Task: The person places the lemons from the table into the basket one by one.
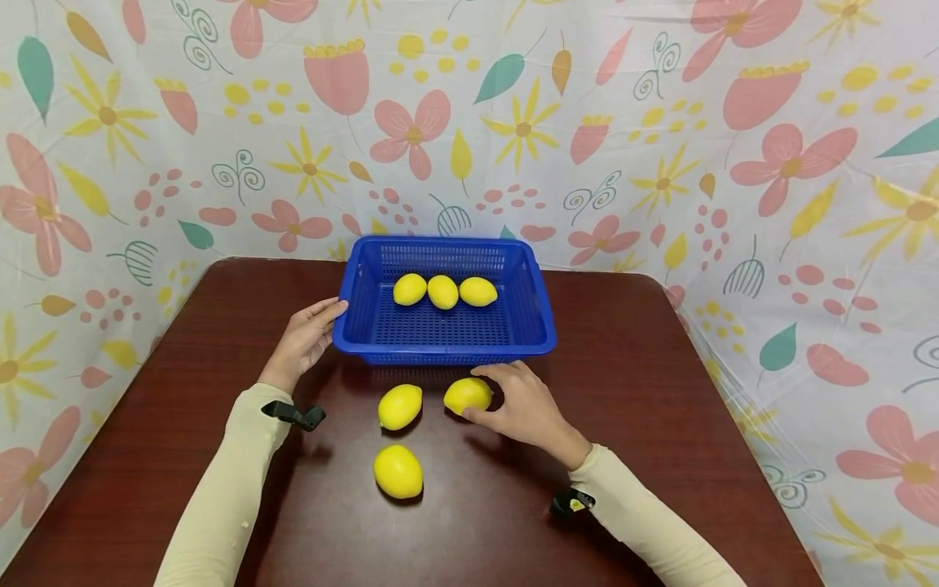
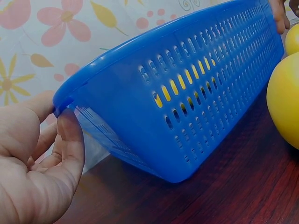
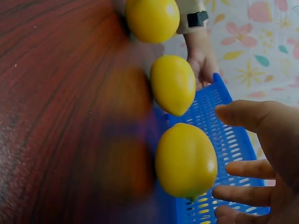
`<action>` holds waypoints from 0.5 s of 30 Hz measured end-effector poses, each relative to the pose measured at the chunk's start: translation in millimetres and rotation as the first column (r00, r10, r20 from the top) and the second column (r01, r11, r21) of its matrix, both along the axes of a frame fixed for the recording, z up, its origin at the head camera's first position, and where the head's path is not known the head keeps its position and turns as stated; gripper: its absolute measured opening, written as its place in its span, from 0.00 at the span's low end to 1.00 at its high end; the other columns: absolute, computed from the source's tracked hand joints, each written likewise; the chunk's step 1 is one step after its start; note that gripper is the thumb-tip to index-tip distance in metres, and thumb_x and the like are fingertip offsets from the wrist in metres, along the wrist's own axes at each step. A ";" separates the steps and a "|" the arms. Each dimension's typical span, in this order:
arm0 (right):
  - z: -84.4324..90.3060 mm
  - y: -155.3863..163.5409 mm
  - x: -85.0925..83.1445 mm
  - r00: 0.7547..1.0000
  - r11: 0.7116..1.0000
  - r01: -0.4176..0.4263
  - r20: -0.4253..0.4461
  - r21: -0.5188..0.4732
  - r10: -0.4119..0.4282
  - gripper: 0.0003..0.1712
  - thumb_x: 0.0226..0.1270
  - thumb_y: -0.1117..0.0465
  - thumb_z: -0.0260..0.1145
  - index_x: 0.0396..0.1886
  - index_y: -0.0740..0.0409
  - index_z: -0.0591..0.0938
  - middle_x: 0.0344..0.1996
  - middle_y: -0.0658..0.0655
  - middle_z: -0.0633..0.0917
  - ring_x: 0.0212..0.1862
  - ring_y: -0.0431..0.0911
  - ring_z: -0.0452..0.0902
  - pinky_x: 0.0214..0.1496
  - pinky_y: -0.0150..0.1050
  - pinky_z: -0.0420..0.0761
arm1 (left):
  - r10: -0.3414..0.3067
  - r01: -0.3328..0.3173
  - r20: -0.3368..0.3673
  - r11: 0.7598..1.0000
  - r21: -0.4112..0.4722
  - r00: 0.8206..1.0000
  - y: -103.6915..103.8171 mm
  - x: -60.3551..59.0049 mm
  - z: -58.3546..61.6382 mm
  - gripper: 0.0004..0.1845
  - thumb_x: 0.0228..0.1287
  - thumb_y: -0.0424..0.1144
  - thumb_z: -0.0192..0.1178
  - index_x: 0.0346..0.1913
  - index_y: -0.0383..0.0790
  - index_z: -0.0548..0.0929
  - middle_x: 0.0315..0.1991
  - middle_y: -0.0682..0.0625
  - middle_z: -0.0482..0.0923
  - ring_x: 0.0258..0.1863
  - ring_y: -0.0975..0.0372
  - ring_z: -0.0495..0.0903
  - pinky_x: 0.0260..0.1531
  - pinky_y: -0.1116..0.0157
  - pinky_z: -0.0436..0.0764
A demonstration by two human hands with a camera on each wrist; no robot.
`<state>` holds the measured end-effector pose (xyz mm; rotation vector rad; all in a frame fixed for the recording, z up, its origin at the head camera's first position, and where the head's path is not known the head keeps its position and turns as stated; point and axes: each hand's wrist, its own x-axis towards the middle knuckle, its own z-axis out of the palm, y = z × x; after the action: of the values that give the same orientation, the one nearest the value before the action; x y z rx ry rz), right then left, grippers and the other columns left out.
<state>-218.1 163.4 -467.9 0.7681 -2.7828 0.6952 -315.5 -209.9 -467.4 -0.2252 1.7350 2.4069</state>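
The lemon (image 1: pixel 467 395) nearest the basket is cupped by the right hand (image 1: pixel 524 408), whose fingers are curved round its right side and top; the right wrist view shows the fingertips (image 3: pixel 224 192) at the fruit's rim, with the palm behind, though how firmly they press cannot be told. The left hand (image 1: pixel 304 336) is laid flat and relaxed against the blue basket (image 1: pixel 539 314), its thumb on the rim at the front-left corner and its fingers spread along the outer wall.

The held lemon lies on the table (image 1: pixel 660 383) just in front of the basket's front wall, near the table's middle. It is probably light, firm and smooth-skinned, so it could roll or slip from a shallow hold; a wrap round its widest part, thumb opposite the fingers, is judged the safest hold. Its oval ends offer little purchase.

It is a bright, even yellow, egg-shaped with a small nub at 1 end, glossy and unmarked. 2 more lemons lie on the table: 1 (image 1: pixel 399 406) just to its left, 1 (image 1: pixel 398 471) nearer the front edge. 3 lemons (image 1: pixel 443 291) are lined up inside the basket, along its back wall.
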 end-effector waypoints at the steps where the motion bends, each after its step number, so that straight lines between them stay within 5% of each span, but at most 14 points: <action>1: -1.4 -0.5 -0.4 1.000 1.000 0.003 0.008 0.003 -0.003 0.37 0.54 0.36 0.78 0.58 0.52 0.85 0.55 0.52 0.87 0.57 0.53 0.78 0.55 0.51 0.83 | 0.001 -0.001 0.000 1.000 0.002 1.000 0.0 -0.2 -0.1 0.26 0.73 0.40 0.64 0.67 0.36 0.70 0.41 0.58 0.85 0.42 0.68 0.83 0.43 0.74 0.84; 7: -8.1 -2.4 -3.8 0.999 1.000 0.017 0.039 0.011 -0.017 0.39 0.53 0.36 0.79 0.60 0.51 0.84 0.56 0.53 0.86 0.56 0.53 0.79 0.55 0.50 0.82 | 0.009 -0.009 -0.003 1.000 0.016 1.000 0.0 -0.6 -0.6 0.18 0.73 0.39 0.64 0.60 0.39 0.74 0.40 0.57 0.85 0.40 0.68 0.83 0.42 0.73 0.84; 15: -14.4 -6.2 -6.0 0.997 1.000 0.017 0.070 0.017 -0.018 0.41 0.52 0.36 0.80 0.63 0.50 0.82 0.57 0.53 0.85 0.54 0.54 0.79 0.48 0.48 0.82 | -0.001 0.001 0.004 1.000 -0.005 1.000 -0.7 -0.3 0.4 0.25 0.72 0.41 0.65 0.66 0.36 0.71 0.41 0.57 0.84 0.42 0.67 0.83 0.43 0.73 0.84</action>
<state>-224.1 157.2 -482.2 0.7349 -2.8580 0.7109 -315.8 -210.6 -467.0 -0.2288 1.7388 2.4002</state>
